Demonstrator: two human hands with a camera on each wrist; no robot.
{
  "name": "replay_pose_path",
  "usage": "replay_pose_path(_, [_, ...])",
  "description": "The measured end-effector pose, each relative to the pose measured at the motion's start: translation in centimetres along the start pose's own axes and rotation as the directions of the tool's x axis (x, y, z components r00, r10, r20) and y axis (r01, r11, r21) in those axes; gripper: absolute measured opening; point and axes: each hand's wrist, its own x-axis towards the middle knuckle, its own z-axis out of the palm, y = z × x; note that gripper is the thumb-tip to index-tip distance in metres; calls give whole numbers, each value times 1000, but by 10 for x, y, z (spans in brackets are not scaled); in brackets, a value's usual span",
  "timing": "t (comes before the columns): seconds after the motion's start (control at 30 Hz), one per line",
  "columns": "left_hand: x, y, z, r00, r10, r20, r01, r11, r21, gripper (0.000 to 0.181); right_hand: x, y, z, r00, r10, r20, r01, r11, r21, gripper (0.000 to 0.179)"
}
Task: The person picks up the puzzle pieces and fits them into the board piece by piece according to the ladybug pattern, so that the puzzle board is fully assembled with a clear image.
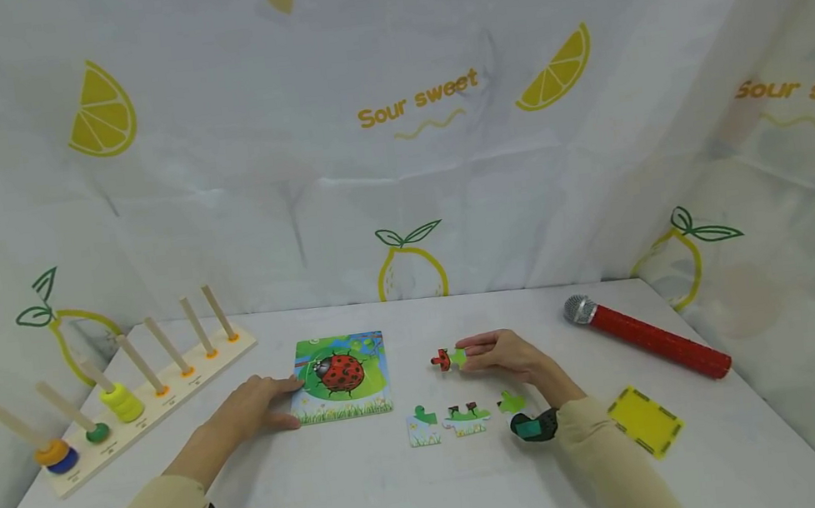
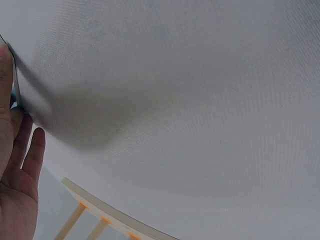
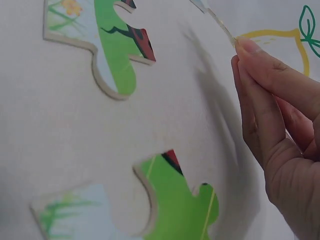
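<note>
A square ladybug picture board [image 1: 341, 379] lies on the table, and my left hand [image 1: 254, 404] holds it at its left edge. In the left wrist view, the fingers of the left hand [image 2: 17, 165] are at the thin board edge [image 2: 16, 82]. My right hand [image 1: 505, 353] pinches a red-and-green puzzle piece [image 1: 450, 358] between thumb and fingertips, above the table; in the right wrist view it is nearly edge-on. Nearer me lie a flower-printed corner piece [image 1: 423, 430], a wider piece with ladybug legs [image 1: 467, 417] and a green piece [image 1: 512, 401], partly hidden by the right wristband.
A wooden counting rack [image 1: 159, 391] with several pegs and some coloured rings stands on the left. On the right lie a red microphone [image 1: 651, 337] and a yellow card [image 1: 646, 419]. A white printed curtain [image 1: 260, 220] hangs behind the table.
</note>
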Motion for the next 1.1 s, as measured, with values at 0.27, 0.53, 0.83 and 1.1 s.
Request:
replay_pose_path(0.27, [0,1,-1,1000,-2,7,3,1000,-18,63,8,-5,16,1000,15,19,-15,999,31,47])
replay_pose_path(0.53, [1,1,-1,1000,-4,11,4,1000,-20,62,19,-11,33,999,0,44,-2,999,52,45])
replay_pose_path(0.83, [0,3,-2,1000,-21,15,21,999,-27,61,30,-20,57,997,-17,71,13,998,57,42])
replay_pose_path(1.1, [0,3,-1,999,-33,22,34,999,-37,61,42,-21,78,997,-8,74,-1,992,130,39])
